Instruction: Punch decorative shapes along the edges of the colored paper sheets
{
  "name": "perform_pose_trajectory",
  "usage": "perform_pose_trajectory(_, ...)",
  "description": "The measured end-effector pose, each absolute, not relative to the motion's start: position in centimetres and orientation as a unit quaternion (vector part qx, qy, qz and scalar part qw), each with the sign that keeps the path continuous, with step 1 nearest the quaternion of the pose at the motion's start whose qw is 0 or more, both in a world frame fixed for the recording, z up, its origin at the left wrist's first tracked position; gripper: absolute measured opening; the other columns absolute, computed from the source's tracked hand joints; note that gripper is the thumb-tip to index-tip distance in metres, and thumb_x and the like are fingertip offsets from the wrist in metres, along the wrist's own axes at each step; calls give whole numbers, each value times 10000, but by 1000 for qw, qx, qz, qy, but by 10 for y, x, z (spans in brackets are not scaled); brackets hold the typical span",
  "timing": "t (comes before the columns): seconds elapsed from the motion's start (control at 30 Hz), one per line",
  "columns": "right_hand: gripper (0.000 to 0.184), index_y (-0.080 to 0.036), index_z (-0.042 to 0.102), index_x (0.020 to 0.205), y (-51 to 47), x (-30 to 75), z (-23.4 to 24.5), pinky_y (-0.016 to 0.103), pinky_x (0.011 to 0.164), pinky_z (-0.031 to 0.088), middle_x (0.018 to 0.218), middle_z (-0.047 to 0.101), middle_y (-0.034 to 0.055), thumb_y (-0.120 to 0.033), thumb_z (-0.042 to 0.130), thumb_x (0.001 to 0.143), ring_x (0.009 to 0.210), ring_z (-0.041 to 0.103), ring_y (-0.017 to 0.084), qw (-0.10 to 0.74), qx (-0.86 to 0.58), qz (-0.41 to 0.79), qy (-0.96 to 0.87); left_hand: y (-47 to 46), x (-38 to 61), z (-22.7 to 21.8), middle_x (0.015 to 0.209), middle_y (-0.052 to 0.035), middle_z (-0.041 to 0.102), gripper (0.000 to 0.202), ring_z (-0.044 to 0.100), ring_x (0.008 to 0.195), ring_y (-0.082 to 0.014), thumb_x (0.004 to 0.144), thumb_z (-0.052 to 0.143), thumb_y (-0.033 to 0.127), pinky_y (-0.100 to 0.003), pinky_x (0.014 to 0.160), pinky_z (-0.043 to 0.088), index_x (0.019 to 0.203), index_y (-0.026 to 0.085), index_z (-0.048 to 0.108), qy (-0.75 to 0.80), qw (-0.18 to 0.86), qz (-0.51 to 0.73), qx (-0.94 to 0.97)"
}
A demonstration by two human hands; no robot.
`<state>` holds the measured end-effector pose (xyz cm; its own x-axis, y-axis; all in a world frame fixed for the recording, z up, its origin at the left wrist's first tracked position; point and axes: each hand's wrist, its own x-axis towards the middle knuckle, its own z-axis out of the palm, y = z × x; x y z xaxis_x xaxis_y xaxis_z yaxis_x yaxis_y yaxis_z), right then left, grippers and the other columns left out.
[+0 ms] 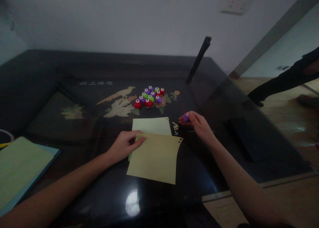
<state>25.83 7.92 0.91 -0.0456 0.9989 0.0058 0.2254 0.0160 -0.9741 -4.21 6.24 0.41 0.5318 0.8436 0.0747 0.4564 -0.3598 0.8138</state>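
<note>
My left hand [124,145] pinches the left edge of a pale yellow sheet of paper [156,158] lying on the dark glossy table [74,98]. That sheet has small punched holes at its upper right corner. A second pale sheet [151,125] lies partly under it, further back. My right hand [198,124] is closed on a small purple paper punch [185,117] just right of the sheets. Tiny paper cut-outs [175,127] lie between the hand and the paper. A cluster of several red, purple and green punches [150,96] sits behind.
A stack of light green and blue sheets [20,168] lies at the table's left front. A dark stick-like object [199,59] leans up at the back right. Another person's dark-clothed limb [284,81] shows on the wooden floor at right. A wall socket [239,0] is above.
</note>
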Motion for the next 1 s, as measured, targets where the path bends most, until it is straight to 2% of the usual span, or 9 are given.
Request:
perform_pose_trajectory(0.1, 439, -183, 617, 779, 80, 258, 9, 338, 709, 544, 822, 661, 60, -609, 519, 827, 756, 638, 177, 436, -541, 449, -562, 62, -41, 5, 755, -36, 710, 235, 612, 604, -136, 871, 532, 325, -222, 559, 470, 820, 156, 688, 416, 394, 259, 777)
perform_pose_trajectory(0.33, 367, -178, 681, 900, 93, 268, 22, 260, 564, 475, 874, 660, 63, -522, 595, 805, 663, 565, 131, 537, -542, 419, -493, 63, -41, -1, 671, -20, 673, 253, 574, 555, -137, 844, 561, 364, -225, 512, 452, 759, 154, 673, 445, 447, 291, 720)
perform_pose_trajectory(0.43, 415, -178, 667, 956, 120, 273, 22, 266, 557, 467, 874, 657, 59, -551, 549, 820, 624, 563, 125, 511, -567, 333, -553, 65, -42, -4, 602, 1, 633, 289, 543, 499, -130, 803, 610, 426, -220, 460, 422, 701, 158, 641, 474, 482, 331, 659)
perform_pose_trajectory(0.53, 485, -165, 646, 946, 161, 276, 13, 280, 562, 461, 822, 656, 56, -601, 464, 835, 616, 578, 143, 477, -594, 249, -599, 67, -41, -2, 603, 5, 649, 324, 579, 522, -149, 746, 668, 486, -235, 482, 451, 750, 163, 649, 486, 537, 366, 584)
perform_pose_trajectory(0.6, 474, -159, 649, 902, 188, 275, 2, 299, 607, 456, 791, 652, 55, -586, 451, 844, 635, 578, 159, 462, -602, 214, -616, 68, -40, 1, 642, -9, 682, 370, 619, 560, -173, 710, 700, 520, -258, 513, 486, 782, 161, 649, 491, 573, 379, 535)
perform_pose_trajectory(0.77, 356, -175, 685, 795, 228, 271, -22, 385, 837, 417, 821, 619, 90, -472, 497, 852, 843, 560, 238, 422, -619, 122, -651, 68, -39, 6, 633, -19, 695, 424, 640, 550, -191, 656, 743, 547, -281, 509, 503, 771, 154, 635, 518, 593, 393, 474)
perform_pose_trajectory(1.0, 350, -167, 726, 924, 238, 276, -40, 428, 893, 394, 889, 572, 126, -394, 461, 892, 913, 526, 275, 374, -632, 73, -675, 68, -38, 6, 577, 8, 644, 428, 587, 503, -160, 656, 731, 567, -246, 446, 447, 652, 169, 574, 536, 573, 397, 476)
